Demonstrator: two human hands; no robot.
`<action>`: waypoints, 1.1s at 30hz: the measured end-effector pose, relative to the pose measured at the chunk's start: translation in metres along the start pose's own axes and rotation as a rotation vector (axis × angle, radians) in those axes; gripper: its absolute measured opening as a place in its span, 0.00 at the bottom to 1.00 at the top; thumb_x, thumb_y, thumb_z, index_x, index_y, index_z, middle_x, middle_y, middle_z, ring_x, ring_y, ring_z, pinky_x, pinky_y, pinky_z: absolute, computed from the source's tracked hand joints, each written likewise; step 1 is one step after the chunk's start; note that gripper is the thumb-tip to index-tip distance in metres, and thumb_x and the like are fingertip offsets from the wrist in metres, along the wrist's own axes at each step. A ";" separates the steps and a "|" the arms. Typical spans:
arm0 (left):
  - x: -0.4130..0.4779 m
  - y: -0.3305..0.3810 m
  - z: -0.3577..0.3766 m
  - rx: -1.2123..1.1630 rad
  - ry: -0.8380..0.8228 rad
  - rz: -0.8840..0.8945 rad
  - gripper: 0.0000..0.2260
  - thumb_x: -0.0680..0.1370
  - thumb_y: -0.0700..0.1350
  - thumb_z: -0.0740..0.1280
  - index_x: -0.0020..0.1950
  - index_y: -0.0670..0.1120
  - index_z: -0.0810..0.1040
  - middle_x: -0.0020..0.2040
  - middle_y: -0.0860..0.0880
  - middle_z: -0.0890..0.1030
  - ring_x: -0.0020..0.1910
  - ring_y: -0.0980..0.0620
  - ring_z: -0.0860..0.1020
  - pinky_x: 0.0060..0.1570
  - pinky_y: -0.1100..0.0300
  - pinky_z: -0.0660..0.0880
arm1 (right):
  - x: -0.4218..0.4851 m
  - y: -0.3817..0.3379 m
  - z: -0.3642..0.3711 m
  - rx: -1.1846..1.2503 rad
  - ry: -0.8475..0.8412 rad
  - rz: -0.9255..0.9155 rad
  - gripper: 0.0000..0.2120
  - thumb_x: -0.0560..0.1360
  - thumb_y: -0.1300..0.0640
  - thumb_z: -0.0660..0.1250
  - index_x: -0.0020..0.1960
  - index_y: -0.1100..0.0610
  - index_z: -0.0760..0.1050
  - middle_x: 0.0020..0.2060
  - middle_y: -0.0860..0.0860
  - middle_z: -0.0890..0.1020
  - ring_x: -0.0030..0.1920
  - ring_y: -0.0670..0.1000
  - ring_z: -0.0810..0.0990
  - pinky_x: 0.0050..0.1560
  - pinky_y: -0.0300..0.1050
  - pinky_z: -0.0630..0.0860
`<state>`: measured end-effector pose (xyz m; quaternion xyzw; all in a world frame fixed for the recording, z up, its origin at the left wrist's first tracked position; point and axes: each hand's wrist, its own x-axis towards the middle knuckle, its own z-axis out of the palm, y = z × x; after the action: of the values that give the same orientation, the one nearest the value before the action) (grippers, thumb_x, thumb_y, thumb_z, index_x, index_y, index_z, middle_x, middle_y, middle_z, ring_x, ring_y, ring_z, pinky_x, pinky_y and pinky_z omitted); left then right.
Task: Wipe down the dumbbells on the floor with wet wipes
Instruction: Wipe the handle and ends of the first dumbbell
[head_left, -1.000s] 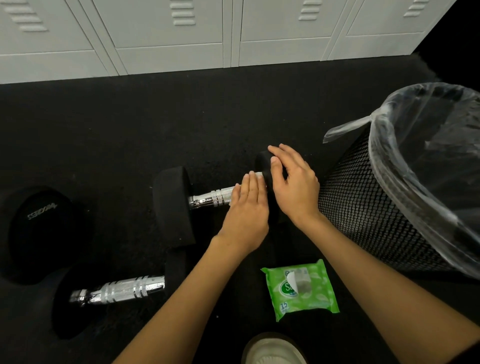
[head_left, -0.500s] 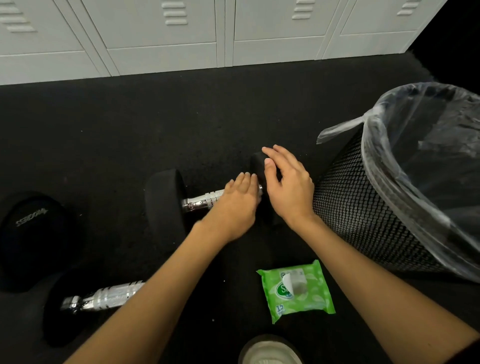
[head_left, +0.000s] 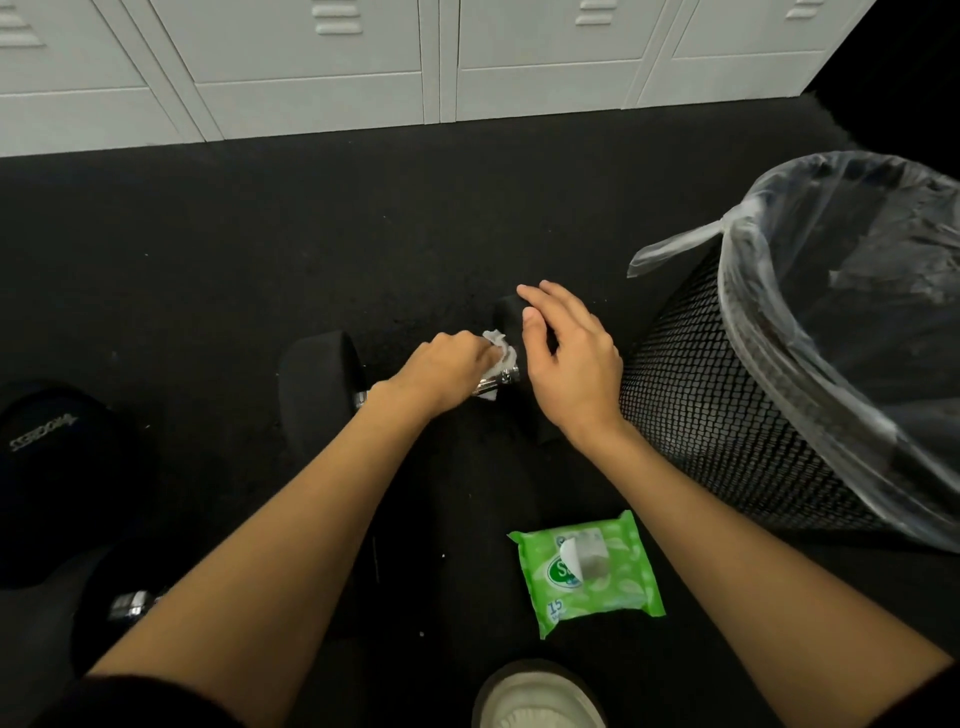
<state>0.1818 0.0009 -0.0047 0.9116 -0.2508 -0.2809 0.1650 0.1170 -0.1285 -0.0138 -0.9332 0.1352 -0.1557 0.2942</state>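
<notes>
Black speckled floor (head_left: 363, 234), white lockers (head_left: 441, 52) along far edge, lined mesh bin (head_left: 727, 405) right. Dumbbell (head_left: 317, 395) on floor mid-frame: left hand (head_left: 447, 371) grips wipe (head_left: 501, 353) on its chrome handle, right hand (head_left: 571, 364) rests flat on its right head. Green wipe pack (head_left: 587, 571) lies nearer.

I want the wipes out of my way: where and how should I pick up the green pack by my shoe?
Pinch the green pack across its left and right edges, coming straight down from above. It lies flat on the floor, label up, so only the edges offer purchase. Its flap is peeled open in the middle, so fingers are probably best kept off that.
</notes>
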 end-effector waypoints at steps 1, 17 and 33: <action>-0.002 -0.002 0.000 -0.046 -0.021 0.022 0.10 0.83 0.49 0.55 0.46 0.49 0.72 0.37 0.52 0.72 0.42 0.50 0.73 0.42 0.55 0.66 | 0.000 0.000 0.000 0.001 -0.003 0.003 0.17 0.80 0.48 0.56 0.66 0.48 0.74 0.67 0.47 0.74 0.63 0.51 0.75 0.54 0.46 0.73; -0.028 -0.005 0.016 -0.032 0.058 0.170 0.29 0.77 0.32 0.61 0.76 0.48 0.60 0.75 0.48 0.65 0.73 0.48 0.64 0.70 0.55 0.62 | 0.001 0.000 -0.001 -0.009 -0.010 0.001 0.17 0.80 0.49 0.56 0.66 0.49 0.74 0.68 0.48 0.74 0.64 0.51 0.74 0.54 0.41 0.68; 0.003 -0.010 -0.003 -0.172 -0.120 -0.003 0.15 0.77 0.60 0.63 0.36 0.52 0.69 0.37 0.51 0.74 0.36 0.54 0.72 0.34 0.59 0.64 | 0.002 -0.001 -0.001 -0.004 -0.023 0.011 0.17 0.80 0.48 0.56 0.66 0.47 0.74 0.68 0.47 0.73 0.64 0.51 0.74 0.55 0.46 0.72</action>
<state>0.1891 0.0081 -0.0076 0.8760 -0.2340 -0.3555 0.2271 0.1185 -0.1287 -0.0119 -0.9348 0.1373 -0.1429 0.2947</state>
